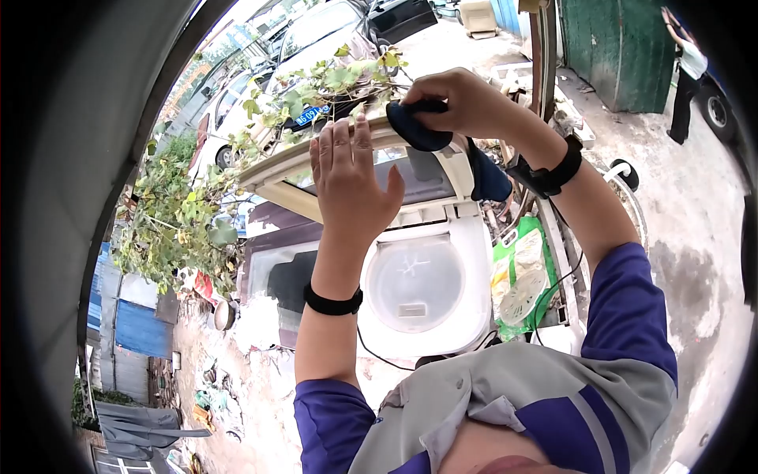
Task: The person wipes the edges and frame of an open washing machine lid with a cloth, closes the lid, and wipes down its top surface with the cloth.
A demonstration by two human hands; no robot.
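My left hand (353, 182) lies with its fingers stretched out on the edge of a raised, pale lid (276, 163) with a window in it. To its right, my right hand (450, 99) grips a dark blue cloth (417, 128) at the top of the lid. Below the lid stands a white washing machine (479, 304) with a round, translucent inner cover (417, 284). A dark blue item (491, 175) hangs beside the lid's right side. Black bands sit on both wrists.
Leafy vines (185, 221) grow behind and left of the lid. A green and white bag (525, 272) stands right of the machine, near a pale hose (641, 213). Parked cars (320, 31) are at the back. Another person (689, 75) stands at the upper right.
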